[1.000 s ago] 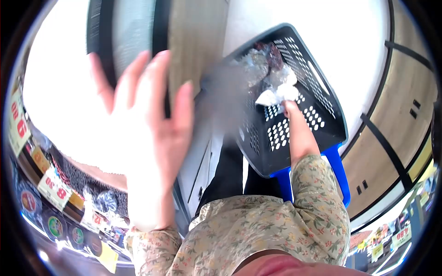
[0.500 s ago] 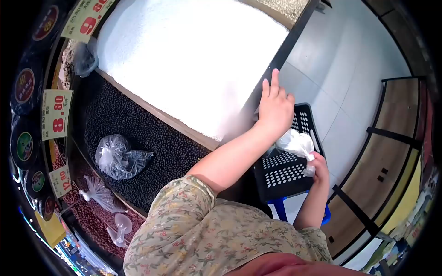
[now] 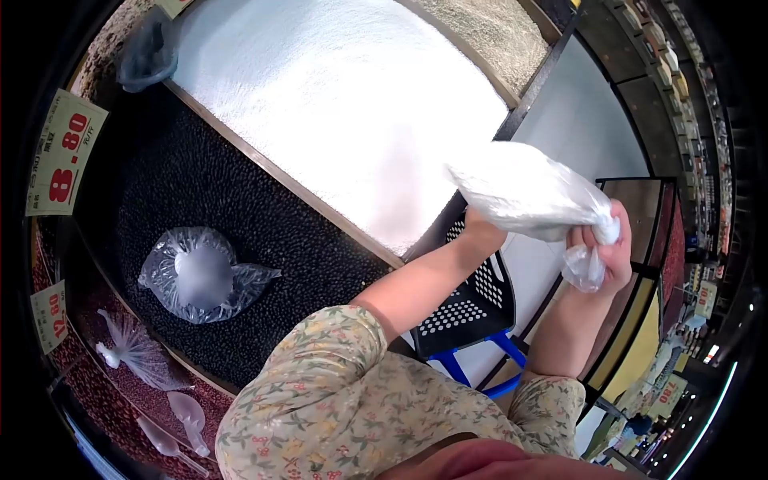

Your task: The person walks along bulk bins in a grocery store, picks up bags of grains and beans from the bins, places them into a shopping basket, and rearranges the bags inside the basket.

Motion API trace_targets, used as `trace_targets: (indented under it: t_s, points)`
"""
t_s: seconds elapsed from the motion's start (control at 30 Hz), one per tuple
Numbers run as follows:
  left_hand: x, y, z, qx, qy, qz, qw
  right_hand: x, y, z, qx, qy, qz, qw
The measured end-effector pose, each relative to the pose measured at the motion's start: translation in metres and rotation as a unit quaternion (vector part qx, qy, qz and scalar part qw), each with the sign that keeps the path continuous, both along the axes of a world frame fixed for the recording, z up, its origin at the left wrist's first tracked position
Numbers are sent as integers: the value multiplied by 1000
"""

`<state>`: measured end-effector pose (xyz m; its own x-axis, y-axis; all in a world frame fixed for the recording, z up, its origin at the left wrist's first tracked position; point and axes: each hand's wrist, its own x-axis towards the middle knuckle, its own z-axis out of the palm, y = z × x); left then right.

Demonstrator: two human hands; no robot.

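My right hand (image 3: 618, 254) is closed around the gathered neck of a clear plastic bag (image 3: 536, 192) filled with something white. The bag is raised and tilted, its full end pointing left over the edge of a bin of bright white grain (image 3: 336, 104). Behind and beneath the bag is my left hand (image 3: 484, 228). Only its wrist side shows. The bag hides its fingers, so I cannot tell whether they touch or hold it. Below both hands stands a black perforated basket (image 3: 456, 320) with blue parts.
A bin of black beans (image 3: 120, 176) lies to the left, with a crumpled plastic bag (image 3: 200, 276) on it. Reddish beans, a tied bag (image 3: 144, 352) and clear scoops (image 3: 188, 420) sit lower left. Price cards (image 3: 66, 156) line the left edge. Wooden dividers (image 3: 280, 184) separate the bins.
My right hand has lifted the white-filled bag up from above the basket. My left hand, earlier spread at the bin's edge, is lower and mostly behind the bag. The view has shifted.
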<state>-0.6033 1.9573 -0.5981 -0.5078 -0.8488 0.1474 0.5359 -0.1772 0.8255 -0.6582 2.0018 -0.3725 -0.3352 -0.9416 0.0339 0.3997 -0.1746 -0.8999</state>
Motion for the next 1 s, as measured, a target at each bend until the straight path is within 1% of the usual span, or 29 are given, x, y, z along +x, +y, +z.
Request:
trace_targets:
  t_s: [0.03,0.1,0.13,0.17,0.2,0.23,0.3,0.33,0.37,0.4,0.43,0.47,0.5,0.57,0.6,0.63,0.67,0.7,0.73,0.77,0.8,0.87,0.93,1.0]
  points:
    - [4,-4,5,64,75,-44,994,12,-21,-1,25,21,25,999]
    - [12,-6,17,115,114,-99,982,47,-66,-5,74,80,15,994]
    - [16,-7,22,122,120,-118,978,60,-89,-7,74,44,64,994]
    - [20,-7,25,127,123,-135,975,69,-112,-16,46,2,122,991]
    - [24,-8,31,130,123,-152,972,84,-132,-19,47,-24,140,989]
    - [28,-7,33,133,123,-167,969,90,-151,-27,24,-26,204,978]
    - [40,-2,42,125,103,-180,970,112,-180,-42,17,4,226,974]
    - [43,-1,46,96,70,-168,979,127,-188,-42,32,37,207,977]
    - [50,-3,51,-15,-65,-97,993,133,-198,-54,23,55,226,972]
    - [57,-6,55,-3,-66,-106,992,138,-205,-63,19,88,245,965]
    - [62,-12,59,-228,-204,-74,949,142,-208,-68,20,100,242,965]
    - [64,-18,62,-441,-323,-39,837,144,-209,-69,19,113,240,964]
    - [65,-20,66,-435,-320,-50,840,145,-207,-69,29,108,233,966]
    - [63,-22,68,-480,-307,99,816,141,-201,-64,37,222,244,943]
    - [58,-19,58,-475,-305,83,821,135,-193,-60,50,215,234,947]
    - [52,-14,44,-317,-259,-39,912,126,-182,-56,16,319,198,927]
    - [46,-7,31,-140,-205,-159,956,117,-169,-50,-15,420,161,893]
    - [41,-2,25,-130,-206,-178,953,107,-152,-40,-1,398,162,903]
    - [34,-3,24,-175,-273,-133,937,92,-136,-35,12,393,151,907]
    - [27,-4,24,-220,-337,-88,911,75,-118,-32,70,275,156,946]
    - [21,-8,26,-267,-397,-39,877,57,-101,-31,120,152,156,969]
    - [10,-16,32,-365,-499,67,783,8,-56,-75,131,98,26,986]
    - [23,-16,47,-410,-565,-13,715,-26,-10,-112,124,121,-94,980]
    - [23,-17,52,-421,-598,-35,682,-59,43,-182,210,66,-216,951]
